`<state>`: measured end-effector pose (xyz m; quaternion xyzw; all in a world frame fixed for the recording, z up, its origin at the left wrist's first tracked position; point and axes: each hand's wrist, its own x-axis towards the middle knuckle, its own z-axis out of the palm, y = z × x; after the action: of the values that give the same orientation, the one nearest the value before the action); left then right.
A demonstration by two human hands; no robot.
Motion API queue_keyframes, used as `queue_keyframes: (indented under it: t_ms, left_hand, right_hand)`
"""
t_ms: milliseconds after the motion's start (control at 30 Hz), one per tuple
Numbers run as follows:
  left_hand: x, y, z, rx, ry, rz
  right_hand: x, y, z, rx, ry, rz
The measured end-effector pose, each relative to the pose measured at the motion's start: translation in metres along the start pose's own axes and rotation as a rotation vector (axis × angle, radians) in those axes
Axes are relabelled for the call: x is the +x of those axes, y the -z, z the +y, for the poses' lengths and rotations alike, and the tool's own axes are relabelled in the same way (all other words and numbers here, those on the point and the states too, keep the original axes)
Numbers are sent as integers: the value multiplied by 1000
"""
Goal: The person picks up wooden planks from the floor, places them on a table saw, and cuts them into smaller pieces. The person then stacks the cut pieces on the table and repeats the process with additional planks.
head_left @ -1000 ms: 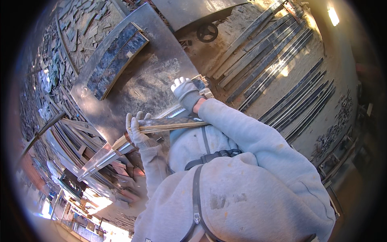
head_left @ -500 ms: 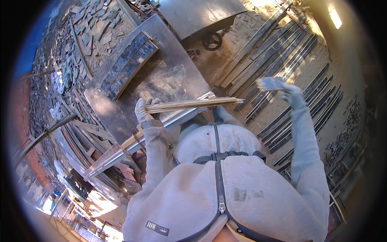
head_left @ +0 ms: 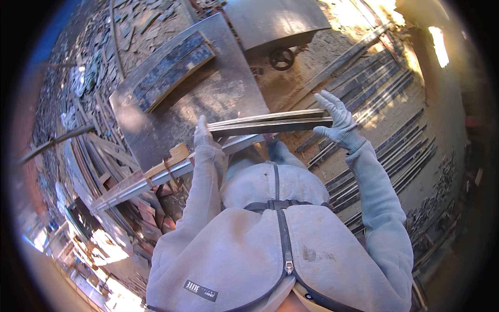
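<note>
Steel strips (head_left: 270,122), a long thin bundle, lie level across mid-frame over the grey metal tabletop (head_left: 218,93), the gloved left hand (head_left: 204,139) gripping one end while the right hand (head_left: 337,118), fingers spread open, steadies the other.

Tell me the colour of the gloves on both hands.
Light grey, on the left hand and right hand; head view.

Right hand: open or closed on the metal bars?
Open. The right hand has its fingers spread at the end of the metal bars; the left hand grips the other end.
</note>
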<state>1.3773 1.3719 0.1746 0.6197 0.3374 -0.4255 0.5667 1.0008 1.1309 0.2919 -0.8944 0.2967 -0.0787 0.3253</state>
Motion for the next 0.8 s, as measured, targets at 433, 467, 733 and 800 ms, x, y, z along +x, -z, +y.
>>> queue_keyframes:
  t_ms: [433,467,733,800]
  left_hand:
    - [-23,16,-9,1513,-1254,-280]
    - [-20,13,-10,1527,-1215,-324]
    - [14,44,6,1664,-1074,-311]
    - [16,47,1,1657,-1164,-284]
  right_hand:
    - [170,-99,12,547,-367,-775]
    - [176,-105,8,489,-380,-788]
    - [149,-147,14,365,-450,-304]
    - [130,-148,23,311,-589,-298]
